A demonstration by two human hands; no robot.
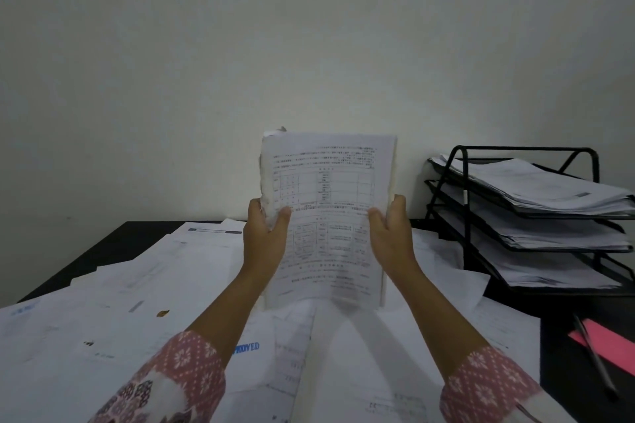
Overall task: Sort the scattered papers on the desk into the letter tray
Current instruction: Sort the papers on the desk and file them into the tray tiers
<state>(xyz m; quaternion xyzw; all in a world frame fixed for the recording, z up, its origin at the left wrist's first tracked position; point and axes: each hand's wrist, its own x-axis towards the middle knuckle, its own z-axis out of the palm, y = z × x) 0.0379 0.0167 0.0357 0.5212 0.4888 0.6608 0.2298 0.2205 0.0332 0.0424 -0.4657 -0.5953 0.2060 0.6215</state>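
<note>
I hold a stack of printed papers [328, 189] upright above the desk, its top page showing text and tables. My left hand [266, 237] grips the stack's left edge, thumb on the front page. My right hand [391, 233] grips the right edge the same way. Many loose white papers [137, 285] lie scattered over the dark desk [103, 244] below and around my arms. The black wire letter tray [464, 209] stands at the right, and each of its three tiers holds papers.
A pink sheet [608, 343] and a dark pen [594, 357] lie on the desk at the right front, below the tray. A plain pale wall rises directly behind the desk. One sheet near my left sleeve bears a blue stamp [247, 348].
</note>
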